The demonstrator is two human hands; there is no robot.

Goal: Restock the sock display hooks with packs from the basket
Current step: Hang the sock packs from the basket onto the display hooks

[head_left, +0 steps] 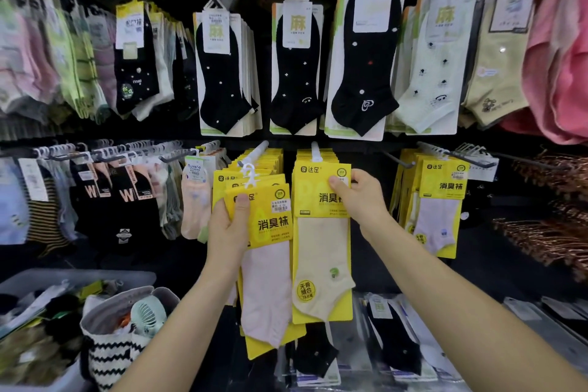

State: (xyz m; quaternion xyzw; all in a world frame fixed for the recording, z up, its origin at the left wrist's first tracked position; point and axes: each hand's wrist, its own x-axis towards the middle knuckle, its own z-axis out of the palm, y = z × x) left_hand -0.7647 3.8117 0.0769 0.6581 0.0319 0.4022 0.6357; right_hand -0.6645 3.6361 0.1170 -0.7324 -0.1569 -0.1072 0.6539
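My left hand (229,223) grips a small stack of yellow-carded sock packs with a pink sock in front (265,261), held up before the left yellow row's hook (254,154); their white hangers (249,177) stick up below the hook tip. My right hand (361,196) pinches the top card of a yellow pack with a cream sock (321,242), which hangs at the front of the neighbouring hook (315,149). Both rows behind hold several yellow packs.
A grey bin (79,280) with loose sock packs and a zigzag-patterned bag (117,350) holding a small green fan sit at lower left. Black and pale sock packs hang on the upper hooks. More yellow packs (440,204) hang to the right, copper hangers (547,232) beyond.
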